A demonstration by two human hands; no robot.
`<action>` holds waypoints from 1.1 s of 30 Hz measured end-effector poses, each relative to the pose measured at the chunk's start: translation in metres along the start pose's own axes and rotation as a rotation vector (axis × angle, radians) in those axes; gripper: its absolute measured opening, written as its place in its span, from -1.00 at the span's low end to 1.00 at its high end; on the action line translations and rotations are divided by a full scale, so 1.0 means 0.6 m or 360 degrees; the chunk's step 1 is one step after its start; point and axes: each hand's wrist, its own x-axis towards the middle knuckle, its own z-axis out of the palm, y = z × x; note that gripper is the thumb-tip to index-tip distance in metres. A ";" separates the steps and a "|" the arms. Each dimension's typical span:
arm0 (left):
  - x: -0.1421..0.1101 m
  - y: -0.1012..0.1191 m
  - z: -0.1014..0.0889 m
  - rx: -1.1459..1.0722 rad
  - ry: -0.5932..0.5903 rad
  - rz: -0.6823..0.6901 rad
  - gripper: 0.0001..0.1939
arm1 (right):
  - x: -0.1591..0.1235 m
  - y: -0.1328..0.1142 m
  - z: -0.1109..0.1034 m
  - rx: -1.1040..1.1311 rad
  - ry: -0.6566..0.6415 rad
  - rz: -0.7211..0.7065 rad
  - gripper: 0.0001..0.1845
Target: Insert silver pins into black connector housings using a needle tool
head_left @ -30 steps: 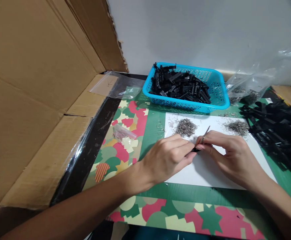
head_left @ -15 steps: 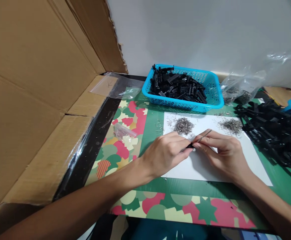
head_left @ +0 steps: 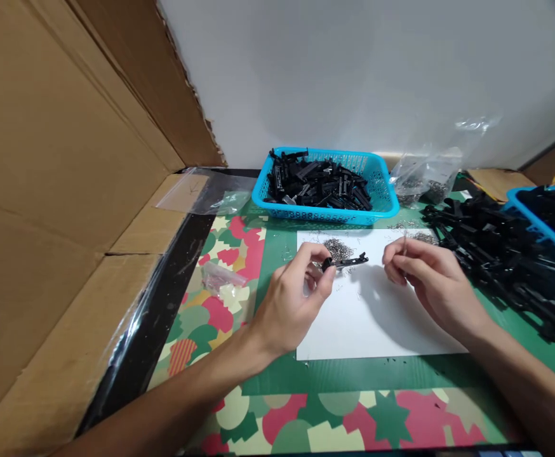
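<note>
Between the thumb and fingers of my left hand [head_left: 291, 301] is a slim black plastic part [head_left: 351, 261], its free end pointing right over the white sheet [head_left: 344, 324]. My right hand [head_left: 423, 279] is apart from it on the right, fingers pinched around a thin metal tool [head_left: 405, 242], seen nearly end-on and mostly hidden. A pile of tiny metal pieces [head_left: 338, 247], perhaps springs, lies just behind the black part. Another small metal pile [head_left: 424, 238] is partly covered by my right hand.
At the back stands a blue basket [head_left: 325, 219] of black plastic parts. A heap of similar black parts [head_left: 491, 254] lies right, beside a second blue basket [head_left: 539, 222]. Clear plastic bags [head_left: 425, 171] sit behind. Cardboard [head_left: 34, 190] walls the left side.
My hands were together at the black part; now they are apart. The right hand, with the metal tool, has drawn away, and the left holds the part tilted outward. The view has shifted.
</note>
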 end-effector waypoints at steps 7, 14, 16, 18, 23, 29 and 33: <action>-0.001 -0.006 -0.002 -0.0183 0.0091 -0.0090 -0.87 | -0.005 -0.003 0.000 -0.0873 -0.0460 0.0224 -0.85; 0.002 -0.007 -0.005 -0.0176 0.0004 -0.0172 -0.86 | -0.003 0.009 0.003 -0.1109 -0.0586 0.0113 -0.83; 0.003 -0.006 -0.006 -0.0124 -0.0023 -0.0116 -0.85 | -0.005 0.010 0.006 -0.1202 -0.0612 0.0076 -0.82; 0.005 -0.004 -0.007 -0.0080 -0.0044 -0.0035 -0.84 | -0.007 0.009 0.009 -0.1313 -0.0607 0.0054 -0.79; 0.007 -0.004 -0.005 -0.0066 -0.0080 0.0021 -0.81 | -0.010 0.008 0.009 -0.1276 -0.0562 0.0070 -0.77; 0.005 -0.001 -0.005 -0.0039 -0.0081 0.0022 -0.79 | -0.008 0.000 0.010 -0.1302 -0.0563 0.0080 -0.73; 0.003 -0.002 -0.006 -0.0025 -0.0081 0.0018 -0.78 | -0.001 -0.008 -0.006 -0.1129 -0.0519 0.0068 -0.65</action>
